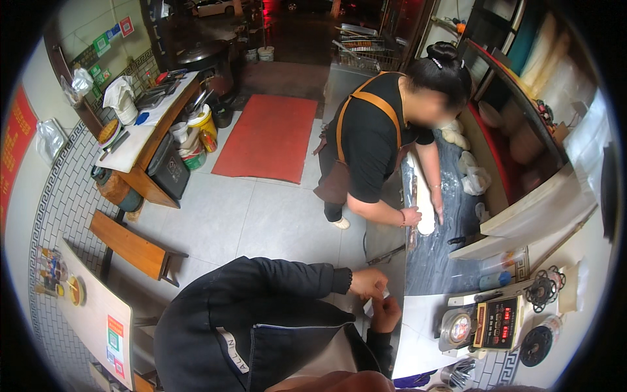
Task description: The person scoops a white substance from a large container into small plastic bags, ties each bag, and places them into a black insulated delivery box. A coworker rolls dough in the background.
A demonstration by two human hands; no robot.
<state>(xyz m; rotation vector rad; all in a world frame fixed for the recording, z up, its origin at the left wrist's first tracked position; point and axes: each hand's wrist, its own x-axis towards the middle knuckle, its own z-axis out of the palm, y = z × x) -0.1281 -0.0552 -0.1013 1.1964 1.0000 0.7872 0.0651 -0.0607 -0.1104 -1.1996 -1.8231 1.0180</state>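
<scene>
My left hand reaches in from a dark jacket sleeve, with a beaded bracelet at its wrist. Just below it, my right hand is raised, its fingers bent close to the left fingertips. Between them is a small white item, perhaps paper or a packet, pinched by both hands and partly hidden by the fingers. The hands are left of the white counter section and above the floor.
A co-worker in an apron bends over a floured dark counter, hands at a long dough strip beside a wooden stick. A digital scale stands at right. Left are a bench, a table and a red mat.
</scene>
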